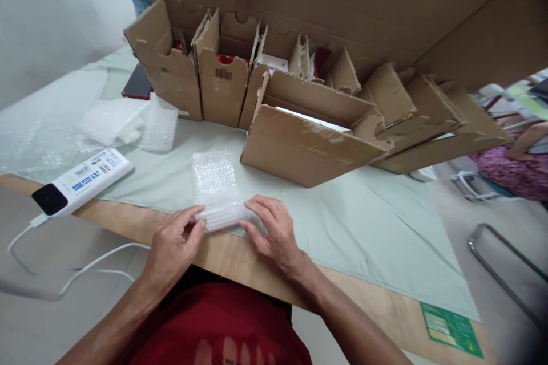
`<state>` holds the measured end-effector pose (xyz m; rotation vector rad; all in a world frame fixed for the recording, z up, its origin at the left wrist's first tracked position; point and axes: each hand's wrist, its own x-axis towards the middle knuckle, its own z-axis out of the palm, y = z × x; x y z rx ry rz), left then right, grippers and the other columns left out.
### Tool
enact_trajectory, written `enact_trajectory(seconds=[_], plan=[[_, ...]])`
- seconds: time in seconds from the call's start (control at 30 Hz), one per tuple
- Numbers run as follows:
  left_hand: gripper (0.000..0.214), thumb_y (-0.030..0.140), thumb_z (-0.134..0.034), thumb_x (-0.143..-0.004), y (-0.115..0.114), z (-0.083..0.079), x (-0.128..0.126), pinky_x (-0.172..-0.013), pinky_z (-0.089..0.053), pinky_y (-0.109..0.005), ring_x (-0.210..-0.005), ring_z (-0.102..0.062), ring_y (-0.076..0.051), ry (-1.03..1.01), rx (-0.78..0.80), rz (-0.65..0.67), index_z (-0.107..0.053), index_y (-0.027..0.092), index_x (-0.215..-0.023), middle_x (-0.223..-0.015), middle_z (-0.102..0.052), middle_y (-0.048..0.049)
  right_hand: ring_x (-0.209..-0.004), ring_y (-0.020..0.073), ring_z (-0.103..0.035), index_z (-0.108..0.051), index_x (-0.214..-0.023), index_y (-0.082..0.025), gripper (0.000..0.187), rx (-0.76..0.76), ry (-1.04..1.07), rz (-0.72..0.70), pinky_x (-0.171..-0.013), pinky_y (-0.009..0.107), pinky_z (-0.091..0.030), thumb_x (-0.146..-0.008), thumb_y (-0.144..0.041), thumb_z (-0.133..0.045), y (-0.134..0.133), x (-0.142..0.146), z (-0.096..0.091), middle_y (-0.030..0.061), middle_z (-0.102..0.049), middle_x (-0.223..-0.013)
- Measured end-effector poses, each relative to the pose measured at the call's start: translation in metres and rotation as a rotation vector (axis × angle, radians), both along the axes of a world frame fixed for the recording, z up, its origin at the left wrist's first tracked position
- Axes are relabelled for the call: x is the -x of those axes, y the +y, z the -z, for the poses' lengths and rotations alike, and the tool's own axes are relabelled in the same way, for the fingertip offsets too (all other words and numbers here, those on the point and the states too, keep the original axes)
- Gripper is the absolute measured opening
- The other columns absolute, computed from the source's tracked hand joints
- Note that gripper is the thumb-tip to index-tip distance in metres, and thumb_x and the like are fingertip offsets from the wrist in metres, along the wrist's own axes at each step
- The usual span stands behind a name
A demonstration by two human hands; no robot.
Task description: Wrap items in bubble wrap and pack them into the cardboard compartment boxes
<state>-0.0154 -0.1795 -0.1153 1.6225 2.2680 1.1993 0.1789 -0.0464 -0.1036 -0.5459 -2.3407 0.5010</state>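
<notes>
At the near table (pixel 128 225) edge, the left hand (pixel 175 242) pinches the bubble wrap (pixel 215 185); the right hand (pixel 274 234) presses it flat, fingers spread. Springy wrap may unroll if pressure eases.

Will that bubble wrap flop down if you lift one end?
Probably it flops: the bubble wrap is a thin, clear sheet, folded over where the left hand pinches and the right hand presses its near edge. It likely weighs very little and, lying flat on the cloth, should not roll away.
</notes>
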Motion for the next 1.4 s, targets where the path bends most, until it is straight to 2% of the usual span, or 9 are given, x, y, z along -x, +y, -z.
enact_trajectory(seconds=[0.2, 0.37, 0.5, 0.6, 0.73, 0.97, 1.17, 1.3, 1.4], plan=[[0.024, 0.026, -0.058, -0.096, 0.014, 0.003, 0.005, -0.066, -0.052, -0.034, -0.067, -0.066, -0.021, 0.197, 0.056, -0.056, -0.072, 0.015, -0.112, -0.079, -0.071, -0.0033, -0.122, 0.0281, -0.060, -0.065, -0.122, -0.018, 0.025, -0.177, -0.298, -0.208, -0.095, 0.044, -0.047, -0.100, -0.017, -0.052, 0.004, 0.014, 0.005, 0.0129, -0.071, -0.128], [0.029, 0.027, -0.057, -0.099, 0.000, -0.003, 0.000, -0.094, -0.052, -0.043, -0.110, -0.064, -0.029, 0.274, -0.063, 0.080, -0.064, 0.012, -0.124, -0.121, -0.065, -0.0171, -0.103, 0.0215, -0.070, -0.066, -0.122, -0.020, 0.024, 0.087, -0.293, -0.275, -0.095, 0.041, -0.047, -0.105, -0.022, -0.050, 0.018, 0.022, -0.001, 0.0075, -0.077, -0.111], [0.020, 0.016, -0.054, -0.100, -0.001, -0.001, 0.000, -0.084, -0.052, -0.035, -0.093, -0.064, -0.022, 0.172, -0.066, 0.195, -0.063, 0.014, -0.118, -0.097, -0.070, -0.0077, -0.102, 0.0208, -0.071, -0.065, -0.128, -0.024, 0.027, 0.328, -0.268, -0.183, -0.092, 0.037, -0.051, -0.103, -0.030, -0.055, 0.017, 0.015, -0.005, 0.0057, -0.076, -0.118], [0.021, 0.023, -0.055, -0.101, 0.016, 0.004, 0.006, -0.075, -0.051, -0.036, -0.079, -0.063, -0.022, 0.216, -0.042, 0.126, -0.065, 0.013, -0.116, -0.087, -0.070, -0.0061, -0.108, 0.0261, -0.067, -0.067, -0.122, -0.020, 0.025, 0.124, -0.218, -0.019, -0.093, 0.043, -0.049, -0.102, -0.028, -0.053, 0.011, 0.013, -0.004, 0.0115, -0.073, -0.120], [0.030, 0.034, -0.054, -0.101, 0.041, 0.005, 0.013, -0.076, -0.053, -0.041, -0.079, -0.064, -0.025, 0.239, 0.024, 0.038, -0.068, 0.011, -0.115, -0.087, -0.069, -0.0084, -0.110, 0.0307, -0.062, -0.066, -0.123, -0.018, 0.029, -0.096, -0.327, -0.085, -0.092, 0.047, -0.046, -0.097, -0.029, -0.060, 0.006, 0.018, -0.003, 0.0153, -0.069, -0.125], [0.053, 0.046, -0.067, -0.089, 0.013, -0.014, -0.006, -0.089, -0.058, -0.039, -0.102, -0.069, -0.024, -0.570, 0.020, -0.209, -0.061, 0.016, -0.133, -0.118, -0.069, -0.0120, -0.105, 0.0247, -0.068, -0.067, -0.124, -0.022, 0.026, 0.308, -0.190, 0.027, -0.093, 0.042, -0.049, -0.099, -0.025, -0.058, 0.013, 0.022, 0.001, 0.0084, -0.075, -0.118], [0.062, 0.044, -0.077, -0.079, 0.010, -0.022, -0.035, -0.108, -0.052, -0.043, -0.122, -0.067, -0.029, -1.352, 0.064, 0.005, -0.061, 0.016, -0.132, -0.126, -0.073, -0.0126, -0.097, 0.0212, -0.069, -0.070, -0.115, -0.025, 0.021, 0.707, -0.117, -0.040, -0.091, 0.039, -0.051, -0.099, -0.032, -0.059, -0.011, 0.007, -0.019, 0.0030, -0.077, -0.108], [0.045, 0.038, -0.069, -0.086, 0.017, -0.022, -0.037, -0.096, -0.061, -0.040, -0.111, -0.073, -0.027, -1.194, 0.093, 0.099, -0.064, 0.019, -0.126, -0.117, -0.077, -0.0108, -0.126, 0.0300, -0.059, -0.064, -0.130, -0.025, 0.040, 0.509, -0.070, 0.073, -0.107, 0.051, -0.044, -0.096, -0.047, -0.063, -0.009, -0.015, -0.032, 0.0115, -0.065, -0.135], [0.043, 0.025, -0.064, -0.087, 0.019, -0.028, -0.040, -0.095, -0.061, -0.036, -0.114, -0.073, -0.026, -0.815, 0.145, 0.277, -0.063, 0.023, -0.130, -0.125, -0.075, -0.0096, -0.128, 0.0299, -0.058, -0.045, -0.151, -0.027, 0.077, 0.641, -0.030, 0.016, -0.106, 0.049, -0.048, -0.088, -0.066, -0.068, 0.004, -0.032, -0.044, 0.0145, -0.053, -0.149]])
